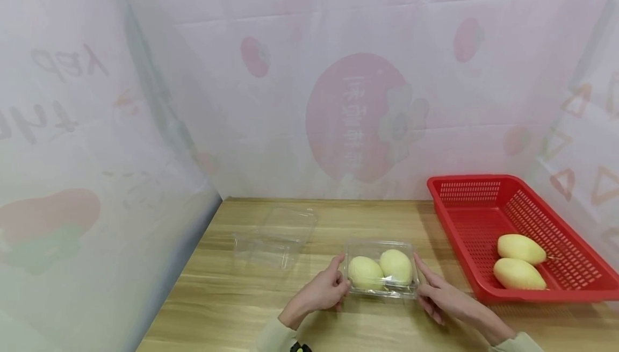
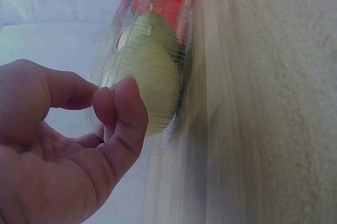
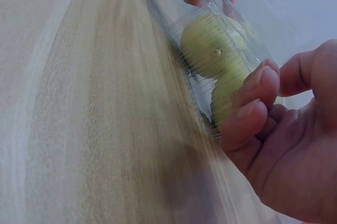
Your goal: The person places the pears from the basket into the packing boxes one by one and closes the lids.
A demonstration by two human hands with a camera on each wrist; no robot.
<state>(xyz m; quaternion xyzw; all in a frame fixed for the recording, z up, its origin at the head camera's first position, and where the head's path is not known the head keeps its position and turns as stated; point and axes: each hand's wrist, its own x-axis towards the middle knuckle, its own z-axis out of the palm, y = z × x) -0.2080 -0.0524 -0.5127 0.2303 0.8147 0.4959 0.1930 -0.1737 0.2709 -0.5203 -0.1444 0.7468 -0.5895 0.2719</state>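
A clear plastic clamshell box [image 1: 382, 292] sits on the wooden table in front of me with its lid down. Two pale yellow, oval fruits [image 1: 366, 273] lie side by side inside it. My left hand [image 1: 323, 288] grips the box's left end, its thumb and curled fingers at the rim in the left wrist view. At the opposite end, my right hand [image 1: 442, 295] holds the rim, the index finger stretched along the side. Curled fingertips [image 3: 258, 84] of that hand press near the seam in the right wrist view.
A red plastic basket [image 1: 456, 244] stands at the right, with two more pale yellow fruits [image 1: 519, 274] in it. Another clear plastic box [image 1: 275, 239] lies open and without fruit at the back left. A printed cloth [image 1: 271, 142] hangs behind the table [image 1: 217, 298].
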